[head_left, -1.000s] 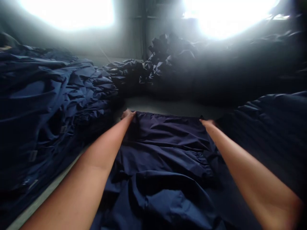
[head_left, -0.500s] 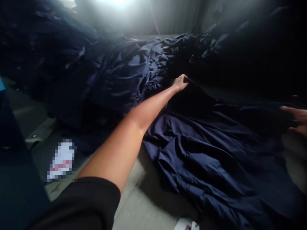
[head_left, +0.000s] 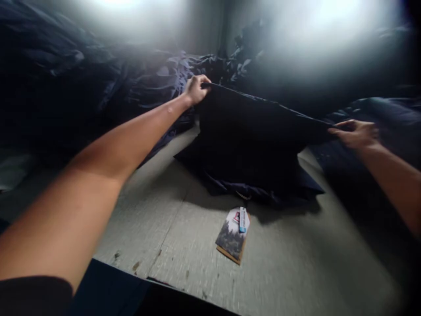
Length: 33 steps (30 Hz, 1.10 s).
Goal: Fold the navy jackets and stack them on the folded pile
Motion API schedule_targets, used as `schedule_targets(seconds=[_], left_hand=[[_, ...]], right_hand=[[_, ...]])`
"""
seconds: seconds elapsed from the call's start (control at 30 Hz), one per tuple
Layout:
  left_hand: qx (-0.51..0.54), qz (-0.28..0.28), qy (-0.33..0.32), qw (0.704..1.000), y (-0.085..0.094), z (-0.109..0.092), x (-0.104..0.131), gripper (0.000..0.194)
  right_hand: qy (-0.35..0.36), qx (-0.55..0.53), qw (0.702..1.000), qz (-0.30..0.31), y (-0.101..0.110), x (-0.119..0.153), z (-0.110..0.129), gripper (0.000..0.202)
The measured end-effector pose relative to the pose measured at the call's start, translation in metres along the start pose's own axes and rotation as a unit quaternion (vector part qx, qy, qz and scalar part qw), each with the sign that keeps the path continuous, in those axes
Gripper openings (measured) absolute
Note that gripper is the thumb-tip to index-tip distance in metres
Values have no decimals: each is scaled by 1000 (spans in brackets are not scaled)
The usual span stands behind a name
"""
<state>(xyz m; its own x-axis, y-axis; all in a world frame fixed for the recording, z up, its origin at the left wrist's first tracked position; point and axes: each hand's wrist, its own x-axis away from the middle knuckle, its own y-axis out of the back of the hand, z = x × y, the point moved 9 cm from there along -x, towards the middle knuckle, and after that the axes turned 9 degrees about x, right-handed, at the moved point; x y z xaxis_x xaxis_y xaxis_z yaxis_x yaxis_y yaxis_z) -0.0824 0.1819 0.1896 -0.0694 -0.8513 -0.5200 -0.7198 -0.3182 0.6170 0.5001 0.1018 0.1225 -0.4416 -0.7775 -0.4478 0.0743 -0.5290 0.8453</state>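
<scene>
A dark garment [head_left: 253, 136] is stretched between my two hands, its edge pulled taut and its lower part resting on the grey table [head_left: 158, 232]. My left hand [head_left: 198, 87] pinches the garment's upper left corner, arm reaching far forward. At the upper right corner, the fingers of my right hand [head_left: 355, 132] are closed on the same edge. Just in front of the garment's near hem lies a printed hang tag [head_left: 232, 237] with a brown card behind it.
Crumpled dark blue fabric [head_left: 154, 83] is heaped behind and to the left. More dark fabric [head_left: 391, 114] lies at the right. The table's near edge runs along the bottom, with dark blue material [head_left: 108, 289] below it.
The view has shifted. The garment, earlier spread loosely at the lower right, is now lifted and stretched between both hands. My right hand has come further into view, and the whole tag now shows.
</scene>
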Motion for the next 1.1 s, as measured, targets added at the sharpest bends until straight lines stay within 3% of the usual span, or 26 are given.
schedule_targets(seconds=[0.1,0.23,0.33,0.47,0.73,0.87,0.97,1.1], left_hand=[[-9,7,-8,1000,22,-15,23,39],[-67,31,-33,997,49,-33,53,38],[-106,44,-64,991,65,-44,76,34],[-137,54,-85,985,77,-49,112,30],[-154,47,-135,978,81,-42,190,36],[-141,46,-162,976,79,-40,224,33],[-145,51,-175,973,68,-28,245,30],[-178,103,-170,964,39,1,267,28]], right_hand=[[20,-34,999,6,24,27,-10,65],[108,-37,993,-9,55,62,-12,43],[150,-31,988,2,65,82,-20,36],[148,6,988,36,65,110,-38,29],[197,-16,980,36,61,179,-57,20],[298,-86,951,3,72,211,-57,23],[363,-79,928,15,70,233,-52,31],[390,-33,918,59,43,256,-52,35]])
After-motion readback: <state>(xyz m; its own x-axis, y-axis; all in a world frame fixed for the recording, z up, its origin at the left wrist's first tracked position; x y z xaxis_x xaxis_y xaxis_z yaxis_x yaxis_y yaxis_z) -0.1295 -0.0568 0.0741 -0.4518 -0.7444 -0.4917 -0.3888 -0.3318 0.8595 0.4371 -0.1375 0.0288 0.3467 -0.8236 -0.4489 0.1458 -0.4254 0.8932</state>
